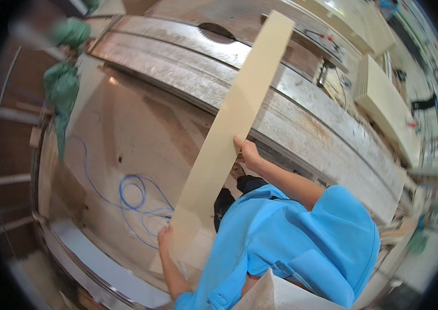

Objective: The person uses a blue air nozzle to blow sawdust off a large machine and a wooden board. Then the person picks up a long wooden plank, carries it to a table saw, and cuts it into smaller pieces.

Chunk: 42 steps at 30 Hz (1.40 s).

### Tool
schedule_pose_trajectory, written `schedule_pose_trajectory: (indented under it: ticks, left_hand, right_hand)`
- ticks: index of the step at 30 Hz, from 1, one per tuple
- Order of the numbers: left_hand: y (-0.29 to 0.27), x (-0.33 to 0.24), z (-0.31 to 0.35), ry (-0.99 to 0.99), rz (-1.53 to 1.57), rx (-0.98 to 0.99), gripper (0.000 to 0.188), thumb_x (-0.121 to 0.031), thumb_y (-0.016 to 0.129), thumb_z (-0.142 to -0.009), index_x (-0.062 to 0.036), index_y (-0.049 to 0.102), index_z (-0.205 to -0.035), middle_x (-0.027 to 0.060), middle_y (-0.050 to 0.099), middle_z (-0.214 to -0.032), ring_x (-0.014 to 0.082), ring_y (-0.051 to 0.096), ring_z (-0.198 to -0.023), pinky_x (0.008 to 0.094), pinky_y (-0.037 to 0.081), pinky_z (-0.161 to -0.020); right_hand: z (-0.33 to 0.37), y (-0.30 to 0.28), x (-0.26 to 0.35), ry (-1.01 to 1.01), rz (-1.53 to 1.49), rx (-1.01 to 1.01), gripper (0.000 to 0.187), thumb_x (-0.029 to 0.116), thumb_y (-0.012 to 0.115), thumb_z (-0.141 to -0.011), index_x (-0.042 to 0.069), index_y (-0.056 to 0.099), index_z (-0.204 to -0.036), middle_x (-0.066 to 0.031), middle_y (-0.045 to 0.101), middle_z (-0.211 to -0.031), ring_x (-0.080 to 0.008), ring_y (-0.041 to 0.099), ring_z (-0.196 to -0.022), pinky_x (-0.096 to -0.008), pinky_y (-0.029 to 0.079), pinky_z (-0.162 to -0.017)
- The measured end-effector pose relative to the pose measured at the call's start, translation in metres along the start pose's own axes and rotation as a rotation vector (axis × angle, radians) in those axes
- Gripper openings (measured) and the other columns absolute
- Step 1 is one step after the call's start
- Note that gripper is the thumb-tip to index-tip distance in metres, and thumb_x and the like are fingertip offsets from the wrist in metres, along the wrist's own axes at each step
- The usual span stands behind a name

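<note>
Cream board [237, 108] is gripped at opposite edges by half-closed hands [165, 236] [249, 153].

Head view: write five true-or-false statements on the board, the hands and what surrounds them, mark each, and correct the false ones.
1. The left hand and right hand both hold the long cream board. True.
2. The right hand grips closer to the board's near end than the left. False: the left hand is closer to it.
3. The toothed saw blade shows left of the board's far end. True.
4. The looped cord or hose is red. False: the looped cord or hose is blue.
5. In the picture, the board crosses the metal table. True.
</note>
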<state>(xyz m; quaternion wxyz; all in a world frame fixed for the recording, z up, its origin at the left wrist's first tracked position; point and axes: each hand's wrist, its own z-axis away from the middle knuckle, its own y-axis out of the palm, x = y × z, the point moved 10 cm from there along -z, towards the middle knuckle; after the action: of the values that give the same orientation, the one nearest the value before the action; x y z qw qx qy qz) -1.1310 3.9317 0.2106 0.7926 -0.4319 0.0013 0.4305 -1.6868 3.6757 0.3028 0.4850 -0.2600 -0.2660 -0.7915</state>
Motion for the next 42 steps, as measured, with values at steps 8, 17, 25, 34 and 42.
schedule_pose_trajectory:
  ticks: [8,17,25,34,42]
  left_hand:
    - [-0.008,-0.062,0.018,-0.038,0.252,0.297,0.041,-0.041,0.059,-0.098,0.0003,0.066,-0.096,0.0026,0.061,-0.085,0.0127,0.053,-0.077,0.0307,0.045,-0.070]
    - [0.019,-0.131,-0.030,0.113,0.140,0.321,0.053,-0.049,0.061,-0.095,0.0023,0.072,-0.094,0.0034,0.065,-0.083,0.0138,0.056,-0.078,0.0317,0.046,-0.072]
    - [0.008,-0.136,-0.040,0.171,0.081,0.220,0.071,-0.067,0.059,-0.087,0.0035,0.071,-0.090,0.0170,0.065,-0.076,0.0284,0.057,-0.075,0.0399,0.045,-0.072]
    - [-0.017,-0.170,-0.054,0.175,-0.066,0.092,0.074,-0.070,0.057,-0.086,0.0029,0.072,-0.087,0.0186,0.068,-0.082,0.0295,0.059,-0.080,0.0412,0.044,-0.075]
    - [-0.018,-0.200,-0.059,0.184,0.225,0.103,0.069,-0.063,0.065,-0.087,0.0052,0.066,-0.074,0.0067,0.063,-0.072,0.0169,0.052,-0.072,0.0361,0.041,-0.067]
  right_hand:
    - [-0.003,0.026,-0.038,0.070,-0.025,0.002,0.039,0.042,0.062,-0.096,0.007,0.064,-0.114,-0.0080,0.071,-0.099,-0.0218,0.069,-0.080,-0.0359,0.052,-0.061]
    - [-0.028,0.043,-0.064,0.003,-0.069,-0.027,0.044,0.045,0.061,-0.096,0.002,0.068,-0.105,-0.0087,0.071,-0.094,-0.0190,0.067,-0.079,-0.0329,0.046,-0.052]
    - [-0.015,0.046,-0.012,-0.125,-0.049,-0.106,0.046,0.045,0.065,-0.092,-0.001,0.069,-0.087,-0.0074,0.063,-0.068,-0.0165,0.054,-0.049,-0.0309,0.039,-0.043]
    - [-0.065,0.049,-0.008,-0.104,0.047,-0.073,0.046,0.044,0.066,-0.092,-0.002,0.069,-0.087,-0.0080,0.064,-0.070,-0.0166,0.056,-0.050,-0.0317,0.041,-0.043]
    - [-0.089,0.052,0.010,-0.112,0.039,-0.169,0.048,0.044,0.068,-0.089,-0.004,0.070,-0.086,-0.0110,0.069,-0.075,-0.0198,0.067,-0.060,-0.0342,0.051,-0.048]
